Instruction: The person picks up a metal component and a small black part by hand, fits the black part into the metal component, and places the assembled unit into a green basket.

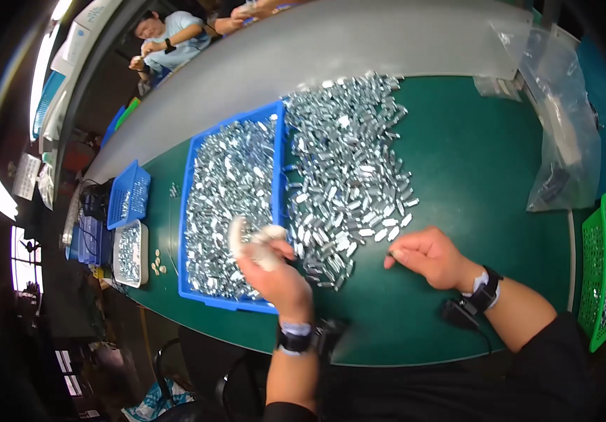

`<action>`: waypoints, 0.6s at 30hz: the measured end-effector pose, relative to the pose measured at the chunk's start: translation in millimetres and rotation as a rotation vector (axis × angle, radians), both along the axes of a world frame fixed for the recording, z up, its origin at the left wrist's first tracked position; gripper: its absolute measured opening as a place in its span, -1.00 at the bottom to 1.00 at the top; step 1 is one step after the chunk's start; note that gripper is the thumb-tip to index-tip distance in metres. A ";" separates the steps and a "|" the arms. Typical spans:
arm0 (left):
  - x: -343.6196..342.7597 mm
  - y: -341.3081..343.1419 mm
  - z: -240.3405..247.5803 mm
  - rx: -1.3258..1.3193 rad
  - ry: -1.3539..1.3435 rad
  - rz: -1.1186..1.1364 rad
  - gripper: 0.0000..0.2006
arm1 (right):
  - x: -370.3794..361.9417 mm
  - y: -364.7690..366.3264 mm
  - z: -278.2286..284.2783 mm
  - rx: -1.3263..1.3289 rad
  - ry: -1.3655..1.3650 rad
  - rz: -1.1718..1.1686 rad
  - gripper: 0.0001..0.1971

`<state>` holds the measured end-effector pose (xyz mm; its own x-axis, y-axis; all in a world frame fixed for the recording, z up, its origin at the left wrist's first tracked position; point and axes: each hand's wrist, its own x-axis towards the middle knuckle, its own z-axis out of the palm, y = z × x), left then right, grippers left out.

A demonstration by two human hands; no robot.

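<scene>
My left hand (275, 274) hovers over the near right corner of a blue tray (279, 162) full of small shiny metal parts (229, 183). White coverings sit on some of its fingers. They look apart, with a gap between them and nothing visible there, though motion blurs them slightly. My right hand (433, 259) is closed above the green tabletop, just right of a loose heap of the same metal parts (352, 162). Thumb and forefinger pinch together at a small dark spot, too little of it showing to name.
Left of the tray stand a blue basket (129, 193) and a white bin (128, 254) of parts, beside several small beige pieces (157, 264). A green basket (605, 271) of parts is at far right, below a clear plastic bag (563, 133). Beyond the grey partition (415, 39) sits another person (176, 39).
</scene>
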<state>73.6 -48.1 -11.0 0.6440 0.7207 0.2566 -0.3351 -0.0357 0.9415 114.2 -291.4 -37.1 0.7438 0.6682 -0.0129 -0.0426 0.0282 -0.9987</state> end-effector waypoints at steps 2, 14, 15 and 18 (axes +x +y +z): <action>-1.6 -3.5 -2.0 0.003 0.024 -0.048 -0.79 | 1.3 -3.3 -2.1 0.001 0.018 0.007 -0.77; -3.7 -28.5 -9.4 1.008 0.446 -0.449 -0.80 | 2.0 -3.9 -5.1 0.010 -0.016 0.019 -0.75; -2.9 -29.3 -8.5 1.029 0.460 -0.494 -0.78 | 3.1 -3.4 -1.2 -0.003 -0.004 0.029 -0.75; -4.5 -32.0 -7.5 1.090 0.465 -0.515 -0.78 | 0.6 -2.2 0.9 -0.007 -0.017 0.020 -0.75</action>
